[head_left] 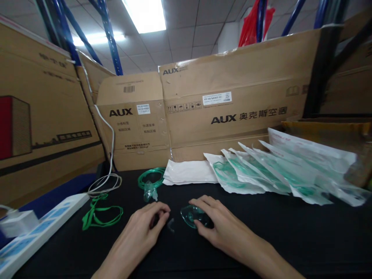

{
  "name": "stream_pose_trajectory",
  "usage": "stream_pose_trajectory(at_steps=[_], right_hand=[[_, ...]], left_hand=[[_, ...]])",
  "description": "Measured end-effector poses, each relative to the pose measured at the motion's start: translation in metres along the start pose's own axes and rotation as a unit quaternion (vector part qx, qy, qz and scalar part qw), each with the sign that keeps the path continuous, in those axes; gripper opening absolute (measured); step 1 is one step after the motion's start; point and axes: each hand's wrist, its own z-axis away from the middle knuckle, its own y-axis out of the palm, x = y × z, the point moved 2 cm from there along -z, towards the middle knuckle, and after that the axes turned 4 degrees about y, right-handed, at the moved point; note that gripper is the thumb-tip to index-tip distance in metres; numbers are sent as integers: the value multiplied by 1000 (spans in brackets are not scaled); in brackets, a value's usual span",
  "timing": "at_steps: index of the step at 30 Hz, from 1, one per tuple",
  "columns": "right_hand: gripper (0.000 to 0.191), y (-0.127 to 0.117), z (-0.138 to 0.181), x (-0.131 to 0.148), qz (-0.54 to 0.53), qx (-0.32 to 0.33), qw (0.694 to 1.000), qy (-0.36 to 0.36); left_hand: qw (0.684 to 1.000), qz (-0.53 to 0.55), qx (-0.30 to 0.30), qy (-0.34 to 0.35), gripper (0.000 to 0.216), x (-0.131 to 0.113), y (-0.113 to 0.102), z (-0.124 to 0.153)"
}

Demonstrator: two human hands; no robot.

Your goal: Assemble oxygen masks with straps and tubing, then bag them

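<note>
My right hand (pixel 216 219) grips a clear green-tinted oxygen mask (pixel 188 215) on the black table, fingers over its far side and thumb at the near edge. To its left, my left hand (pixel 145 223) is closed, thumb and fingertips drawn together in a pinch; whether anything is between them cannot be made out. Just beside those fingertips lies a small clear piece (pixel 171 225), too small to name. Beyond my left hand are a coil of green tubing (pixel 151 177) and a clear green cup-like part with a white tip (pixel 150 192). A green elastic strap (pixel 101 223) lies farther left.
Several white-and-clear packets holding green tubing (pixel 261 174) lean in a row at the right. Flat white pouches (pixel 190 172) lie at the back. A white power strip (pixel 43 232) with a plug runs along the left. Cardboard panels (pixel 197 135) wall the table's back.
</note>
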Motion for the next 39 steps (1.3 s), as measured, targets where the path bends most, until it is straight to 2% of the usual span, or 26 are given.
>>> stream_pose_trajectory(at_steps=[3, 7, 12, 15, 24, 30, 39], right_hand=[[50, 2, 1, -2, -2, -2, 1000, 5], [52, 4, 1, -4, -14, 3, 1000, 28], [36, 1, -1, 2, -64, 10, 998, 23], [30, -1, -1, 5, -93, 8, 995, 28], [26, -2, 2, 8, -131, 17, 991, 13], [22, -6, 3, 13, -154, 37, 987, 11], [22, -12, -3, 15, -179, 59, 981, 45]], left_hand=[[998, 35, 21, 51, 19, 0, -3, 6], [997, 35, 48, 51, 13, -1, -1, 7], [996, 54, 12, 72, 17, -6, 2, 3], [993, 79, 10, 87, 19, -9, 4, 5], [990, 113, 3, 82, 14, -12, 13, 4], [994, 99, -24, 42, 28, -9, 14, 4], [992, 79, -74, 70, 23, -14, 8, 7]])
